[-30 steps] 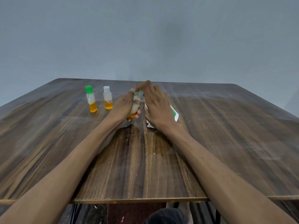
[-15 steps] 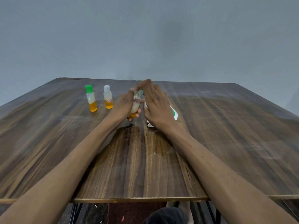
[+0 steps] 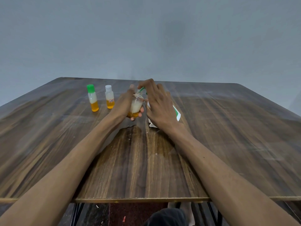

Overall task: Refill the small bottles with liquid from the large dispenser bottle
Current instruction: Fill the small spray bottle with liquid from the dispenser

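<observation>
**Small bottle held under the dispenser nozzle, spill risk at the neck**

The small bottle (image 3: 136, 105) being filled sits in the left hand (image 3: 124, 104), lifted just off the tabletop (image 3: 228, 144), its fingers wrapped round the body from behind with fingertips showing under the base. It holds an orange layer at the bottom and a milky white layer above, and its neck is uncapped. A green nozzle (image 3: 142, 89) reaches to that neck from the large dispenser bottle (image 3: 177, 114), which stands just right of it and is mostly hidden behind the right hand (image 3: 160, 106). The right hand's fingers curl over the dispenser's top; I judge they are pressing or gripping the pump head, though the contact itself is hidden.

Well to the left stand two more small bottles, one with a green cap (image 3: 92, 98) and one with a white cap (image 3: 109, 97), both capped and upright, each with orange liquid beneath white.

The likely trouble is at the narrow neck: if the nozzle drifts off the opening, or the held bottle tilts, liquid will run over the left fingers and onto the wood. A hard pump could also overfill it, since white already fills much of the body.
</observation>
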